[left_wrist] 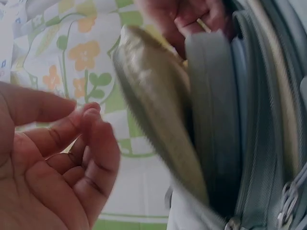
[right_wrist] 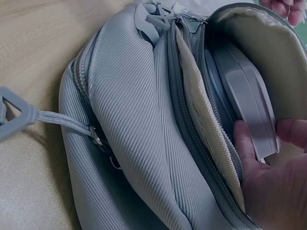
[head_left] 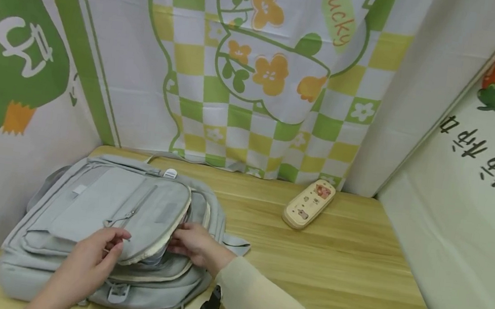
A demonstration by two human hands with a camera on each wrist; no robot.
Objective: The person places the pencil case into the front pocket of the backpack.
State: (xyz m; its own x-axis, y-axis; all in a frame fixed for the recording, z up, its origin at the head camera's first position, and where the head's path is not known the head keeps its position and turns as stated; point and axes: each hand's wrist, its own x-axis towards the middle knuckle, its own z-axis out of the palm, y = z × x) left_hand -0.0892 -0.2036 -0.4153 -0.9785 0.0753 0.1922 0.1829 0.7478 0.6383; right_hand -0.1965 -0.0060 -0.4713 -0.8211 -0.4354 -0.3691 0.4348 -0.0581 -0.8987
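A light grey backpack (head_left: 99, 209) lies on the table with its front pocket unzipped and the pocket's cream lining (left_wrist: 153, 91) showing. Inside that pocket sits a grey, box-shaped case (right_wrist: 247, 93) with rounded corners. My right hand (head_left: 193, 244) reaches into the pocket and grips the end of the case, its digits on both sides in the right wrist view. Some of those fingers are hidden by the pocket flap. My left hand (head_left: 90, 264) hovers beside the flap, fingers loosely curled, thumb near the fingertips, with nothing visible in it.
A cream pencil case (head_left: 309, 204) with printed pictures lies at the table's back right. Wooden tabletop (head_left: 343, 277) extends right of the backpack. Patterned curtains (head_left: 267, 141) hang behind and at both sides. A strap with a triangular pull (right_wrist: 19, 115) sticks out from the backpack.
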